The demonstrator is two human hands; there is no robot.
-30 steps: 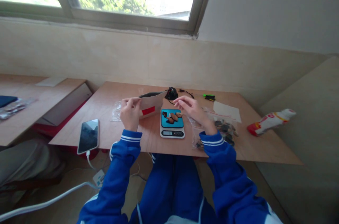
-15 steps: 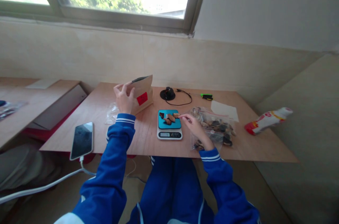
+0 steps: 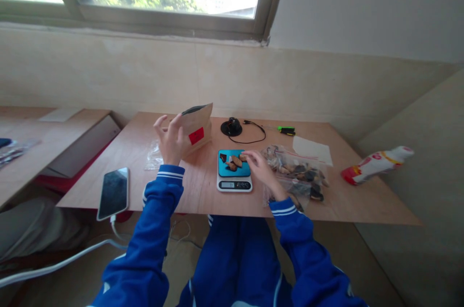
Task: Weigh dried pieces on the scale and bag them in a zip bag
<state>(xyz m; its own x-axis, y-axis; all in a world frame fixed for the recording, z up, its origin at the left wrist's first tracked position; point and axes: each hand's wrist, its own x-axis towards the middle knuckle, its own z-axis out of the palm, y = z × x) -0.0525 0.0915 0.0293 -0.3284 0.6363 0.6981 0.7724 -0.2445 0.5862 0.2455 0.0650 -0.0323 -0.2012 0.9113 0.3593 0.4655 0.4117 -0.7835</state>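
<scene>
Left hand [image 3: 170, 141] just opened off the brown kraft paper bag [image 3: 197, 129], fingers spread; right hand [image 3: 261, 169] has fingers on a brown chunk [image 3: 237, 161] atop the teal-and-white digital scale [image 3: 234, 185] at 12 o'clock, grip unclear.

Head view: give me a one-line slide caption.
Right hand at pieces on a kitchen scale, left hand by a paper bag.

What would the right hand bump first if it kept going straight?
Probably the brown chunks on the teal tray of the white digital scale; the right hand looks close, perhaps touching; depth is unclear.

Teal scale tray [image 3: 243, 169], brown bag [image 3: 198, 119], red label [image 3: 196, 136]
</scene>
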